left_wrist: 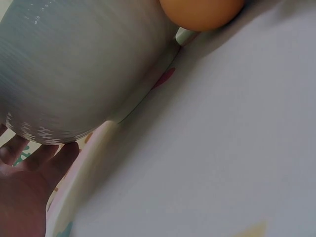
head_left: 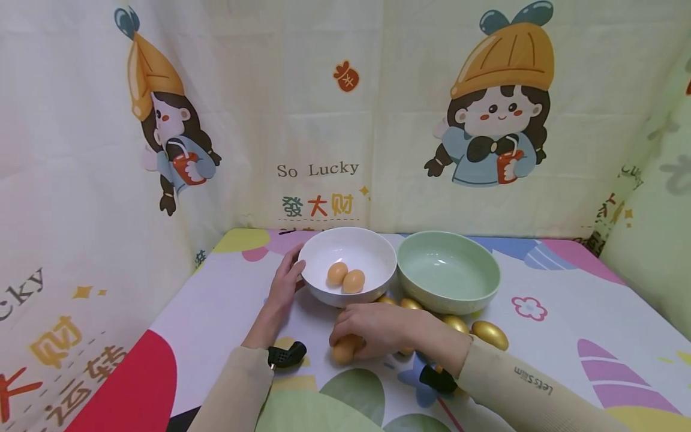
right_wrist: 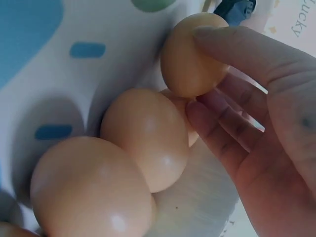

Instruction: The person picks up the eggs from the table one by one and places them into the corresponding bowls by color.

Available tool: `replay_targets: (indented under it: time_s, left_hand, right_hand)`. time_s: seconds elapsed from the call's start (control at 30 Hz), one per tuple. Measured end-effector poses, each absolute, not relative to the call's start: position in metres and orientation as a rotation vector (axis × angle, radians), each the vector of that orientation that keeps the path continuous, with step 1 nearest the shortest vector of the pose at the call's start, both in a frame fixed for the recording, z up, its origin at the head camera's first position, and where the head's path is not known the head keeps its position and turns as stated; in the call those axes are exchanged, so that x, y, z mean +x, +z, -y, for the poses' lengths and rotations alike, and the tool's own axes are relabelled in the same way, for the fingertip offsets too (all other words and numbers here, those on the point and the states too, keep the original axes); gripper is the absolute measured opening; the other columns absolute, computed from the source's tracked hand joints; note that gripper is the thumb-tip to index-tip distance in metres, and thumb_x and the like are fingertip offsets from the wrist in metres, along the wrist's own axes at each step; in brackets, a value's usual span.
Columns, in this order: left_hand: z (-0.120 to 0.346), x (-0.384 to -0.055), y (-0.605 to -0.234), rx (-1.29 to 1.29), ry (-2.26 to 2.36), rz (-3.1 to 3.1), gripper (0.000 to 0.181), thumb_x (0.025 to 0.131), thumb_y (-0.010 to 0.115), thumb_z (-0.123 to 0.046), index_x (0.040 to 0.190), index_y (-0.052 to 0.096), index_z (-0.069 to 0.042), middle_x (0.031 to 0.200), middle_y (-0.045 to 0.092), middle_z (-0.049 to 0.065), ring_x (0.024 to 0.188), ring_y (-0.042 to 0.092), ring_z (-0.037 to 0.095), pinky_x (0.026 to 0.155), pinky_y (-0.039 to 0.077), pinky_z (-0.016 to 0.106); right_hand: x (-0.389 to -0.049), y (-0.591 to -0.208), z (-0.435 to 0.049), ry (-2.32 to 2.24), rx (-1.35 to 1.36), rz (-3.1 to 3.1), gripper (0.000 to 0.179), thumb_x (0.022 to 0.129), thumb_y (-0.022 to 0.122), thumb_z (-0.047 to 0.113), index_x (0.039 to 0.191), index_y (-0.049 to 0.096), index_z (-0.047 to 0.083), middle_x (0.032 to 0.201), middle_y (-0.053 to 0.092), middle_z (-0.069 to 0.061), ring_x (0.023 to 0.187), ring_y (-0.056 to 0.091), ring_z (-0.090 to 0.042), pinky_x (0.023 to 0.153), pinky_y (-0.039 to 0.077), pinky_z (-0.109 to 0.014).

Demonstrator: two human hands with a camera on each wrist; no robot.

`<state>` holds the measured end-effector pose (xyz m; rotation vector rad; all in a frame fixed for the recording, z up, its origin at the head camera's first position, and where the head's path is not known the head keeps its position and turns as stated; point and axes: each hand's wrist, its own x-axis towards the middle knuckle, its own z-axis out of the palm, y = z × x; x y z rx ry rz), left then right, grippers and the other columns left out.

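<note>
A white bowl with two brown eggs in it stands near the back of the table. My left hand holds the bowl's left side, fingertips against its outer wall. In front of the bowl, my right hand pinches another brown egg between thumb and fingers, close over the tabletop. Several more eggs sit beside that hand in the right wrist view, next to the bowl's base. The right hand partly covers the egg in the head view.
A green bowl stands right beside the white one. Several gold eggs lie in front of both bowls, some partly hidden behind the right hand and forearm. A patterned cloth hangs behind the table.
</note>
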<state>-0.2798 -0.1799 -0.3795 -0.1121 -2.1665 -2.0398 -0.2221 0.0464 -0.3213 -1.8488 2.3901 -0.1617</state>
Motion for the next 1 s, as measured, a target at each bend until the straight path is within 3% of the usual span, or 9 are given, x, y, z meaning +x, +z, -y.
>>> replay_targets:
  time_s: [0.13,0.37,0.63,1.0]
  left_hand:
    - [0.18,-0.28,-0.38,-0.114,-2.04,2.166,0.043,0.099,0.041,-0.027,0.141,0.037,-0.025,0.144,0.036,-0.004,0.125,0.039,0.02,0.096,0.038,0.048]
    - [0.18,-0.281,-0.38,-0.11,-2.03,2.177,0.043,0.099,0.041,-0.028,0.142,0.037,-0.025,0.142,0.037,-0.008,0.124,0.039,0.018,0.096,0.038,0.047]
    - [0.181,-0.281,-0.381,-0.128,-2.028,2.168,0.043,0.099,0.04,-0.025,0.142,0.037,-0.024,0.144,0.036,-0.003,0.124,0.039,0.021,0.095,0.038,0.05]
    - [0.181,-0.281,-0.381,-0.108,-2.007,2.196,0.044,0.098,0.042,-0.032,0.141,0.036,-0.028,0.142,0.037,-0.007,0.121,0.042,0.018,0.094,0.041,0.045]
  right_hand:
    - [-0.224,-0.315,-0.049,-0.258,-1.832,-2.363,0.035,0.08,0.073,0.02,0.114,0.064,0.022,0.102,0.057,0.017,0.093,0.047,-0.002,0.078,0.04,-0.013]
    - [-0.227,-0.294,-0.055,-0.398,-1.736,-2.384,0.039,0.08,0.073,0.015,0.117,0.063,0.023,0.108,0.057,0.018,0.097,0.049,-0.002,0.088,0.042,-0.021]
    - [-0.232,-0.278,-0.059,-0.55,-1.729,-2.36,0.038,0.08,0.073,0.014,0.115,0.062,0.021,0.105,0.057,0.018,0.09,0.051,-0.006,0.076,0.047,-0.021]
    - [-0.252,-0.264,-0.064,-0.722,-1.694,-2.367,0.038,0.081,0.07,0.007,0.117,0.062,0.014,0.111,0.058,0.01,0.097,0.053,-0.005,0.084,0.046,-0.023]
